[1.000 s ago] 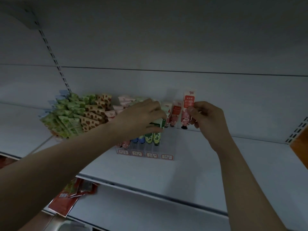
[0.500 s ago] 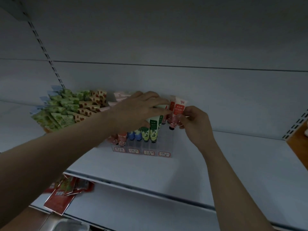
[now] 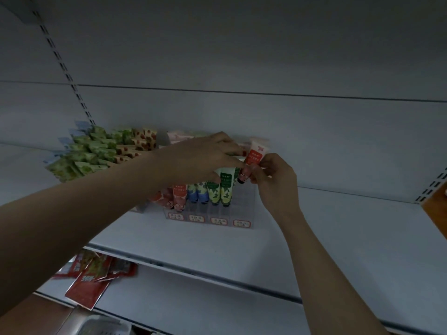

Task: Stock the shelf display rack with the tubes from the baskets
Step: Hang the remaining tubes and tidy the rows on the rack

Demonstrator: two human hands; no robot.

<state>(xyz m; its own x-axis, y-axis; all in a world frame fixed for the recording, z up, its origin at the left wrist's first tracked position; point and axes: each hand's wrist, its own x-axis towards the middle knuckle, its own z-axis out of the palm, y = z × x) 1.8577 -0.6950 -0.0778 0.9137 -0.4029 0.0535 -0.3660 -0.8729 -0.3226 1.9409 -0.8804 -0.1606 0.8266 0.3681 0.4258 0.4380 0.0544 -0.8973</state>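
A clear display rack [image 3: 242, 215] with label tags along its front stands on the white shelf [image 3: 338, 243]. Red, blue and green tubes stand in its left slots; the rightmost column looks vacant in front. My right hand [image 3: 273, 180] pinches a red and pink tube [image 3: 254, 157] cap down, over the rack's back right. My left hand [image 3: 205, 158] reaches over the rack and grips the tops of the green tubes [image 3: 225, 187]. Tubes behind my left hand are hidden.
A heap of green and brown-spotted packets [image 3: 96, 151] lies left of the rack. Red snack packets [image 3: 92, 279] sit on the lower shelf at the left. A white basket rim [image 3: 101, 326] shows at the bottom. A slotted upright [image 3: 65, 68] runs up the back wall.
My right hand has carried the red and pink tube left and down toward the rack's back right. My left hand stays on the green tubes.
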